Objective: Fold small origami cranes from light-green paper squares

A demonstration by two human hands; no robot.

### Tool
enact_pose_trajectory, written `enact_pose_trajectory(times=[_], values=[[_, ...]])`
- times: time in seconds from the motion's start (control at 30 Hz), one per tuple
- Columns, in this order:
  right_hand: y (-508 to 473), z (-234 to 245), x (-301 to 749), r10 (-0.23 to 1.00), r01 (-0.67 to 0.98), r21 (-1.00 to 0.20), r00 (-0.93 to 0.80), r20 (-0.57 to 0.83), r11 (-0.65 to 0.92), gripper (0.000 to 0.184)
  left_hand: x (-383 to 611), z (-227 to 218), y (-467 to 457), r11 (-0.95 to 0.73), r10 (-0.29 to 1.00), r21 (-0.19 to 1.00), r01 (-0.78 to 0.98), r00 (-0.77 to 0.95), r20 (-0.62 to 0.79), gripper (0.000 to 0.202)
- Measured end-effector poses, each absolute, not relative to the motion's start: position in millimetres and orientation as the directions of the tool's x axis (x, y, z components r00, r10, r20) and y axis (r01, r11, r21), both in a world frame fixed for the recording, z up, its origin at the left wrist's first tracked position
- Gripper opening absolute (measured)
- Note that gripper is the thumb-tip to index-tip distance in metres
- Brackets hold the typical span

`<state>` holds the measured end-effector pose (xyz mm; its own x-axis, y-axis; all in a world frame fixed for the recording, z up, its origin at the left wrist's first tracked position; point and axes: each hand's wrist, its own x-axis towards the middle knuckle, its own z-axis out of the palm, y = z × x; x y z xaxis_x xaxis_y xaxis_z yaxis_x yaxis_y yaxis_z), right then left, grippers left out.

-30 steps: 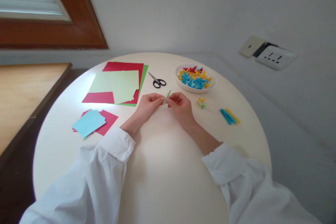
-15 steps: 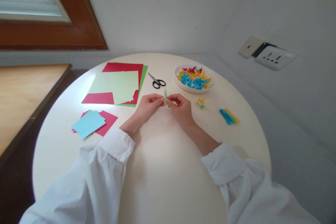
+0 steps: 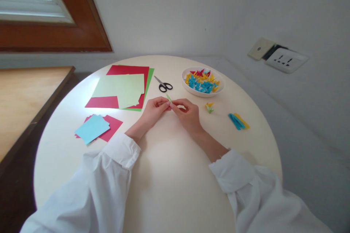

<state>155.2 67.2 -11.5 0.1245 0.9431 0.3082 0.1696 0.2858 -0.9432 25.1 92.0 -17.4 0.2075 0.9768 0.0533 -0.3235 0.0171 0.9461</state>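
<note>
A small folded piece of light green paper (image 3: 168,97) is pinched between the fingertips of both hands, near the middle of the round white table (image 3: 175,174). My left hand (image 3: 155,111) grips it from the left, thumb and fingers pressed together. From the right, my right hand (image 3: 187,114) pinches it too, the other fingers curled. The fingertips hide its lower end. To the right of my right hand lie small yellow and green folded paper figures (image 3: 209,107). Beyond the hands rest scissors (image 3: 164,85) with black handles.
A white dish (image 3: 188,89) holds many red, yellow and blue folded figures. Blue and yellow paper strips (image 3: 238,121) lie at the right. At the left are large red and green sheets (image 3: 117,89) and a small pile of blue and pink paper (image 3: 94,127). A wall socket (image 3: 286,59) is at right.
The green paper has turned from upright to leaning left and looks narrower, with less of it showing. My right fingertips have shifted slightly left; the things on the table are unmoved.
</note>
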Motion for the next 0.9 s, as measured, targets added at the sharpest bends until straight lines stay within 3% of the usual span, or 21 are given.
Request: enact_pose_trajectory(times=[0.53, 0.9], values=[[69.5, -18.3, 155.8, 0.913, 0.217, -0.91, 0.129, 0.386, 0.354, 0.014, 26.5, -15.5, 90.5, -0.16, 0.98, 0.984, -0.074, 0.108, 0.168, 0.009], [70.7, -18.4, 155.6, 0.927, 0.203, -0.922, 0.118, 0.357, 0.329, 0.014, 25.2, -18.8, 88.3, -0.329, 0.944, 0.922, 0.203, 0.059, 0.324, 0.008]])
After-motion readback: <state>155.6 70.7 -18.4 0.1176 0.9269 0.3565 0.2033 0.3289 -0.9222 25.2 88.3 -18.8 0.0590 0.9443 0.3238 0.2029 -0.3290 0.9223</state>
